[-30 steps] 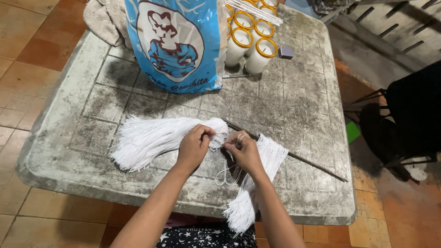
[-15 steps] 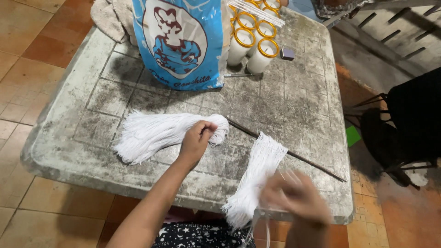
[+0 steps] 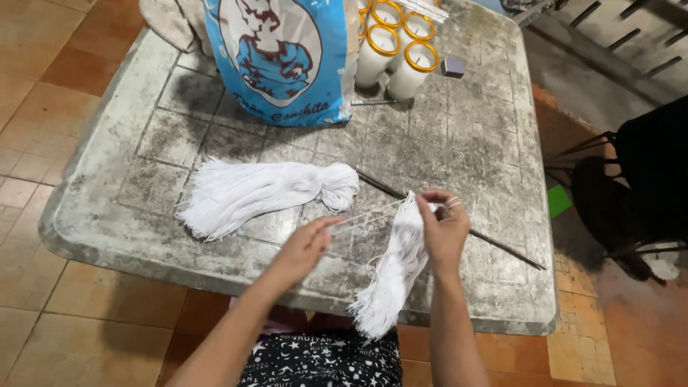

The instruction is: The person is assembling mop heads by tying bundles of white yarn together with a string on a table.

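Note:
My left hand (image 3: 304, 247) pinches the near end of a few white strings (image 3: 369, 215) stretched taut across to my right hand (image 3: 443, 228). My right hand grips the top of a white string bundle (image 3: 390, 276) that lies over the table's front edge and hangs down. A second, larger white string bundle (image 3: 247, 193) lies loose on the stone table (image 3: 494, 150), left of both hands. A thin dark rod (image 3: 502, 247) runs diagonally under my right hand.
A blue and white printed bag (image 3: 283, 57) stands at the back of the table. Beside it are white candles with yellow rims (image 3: 398, 43) and a small grey block (image 3: 452, 67). A dark chair (image 3: 638, 186) stands at the right on the tiled floor.
My left hand left the larger bundle and moved right. My right hand came back up from below the table edge to the smaller bundle. A few strings are now stretched between both hands.

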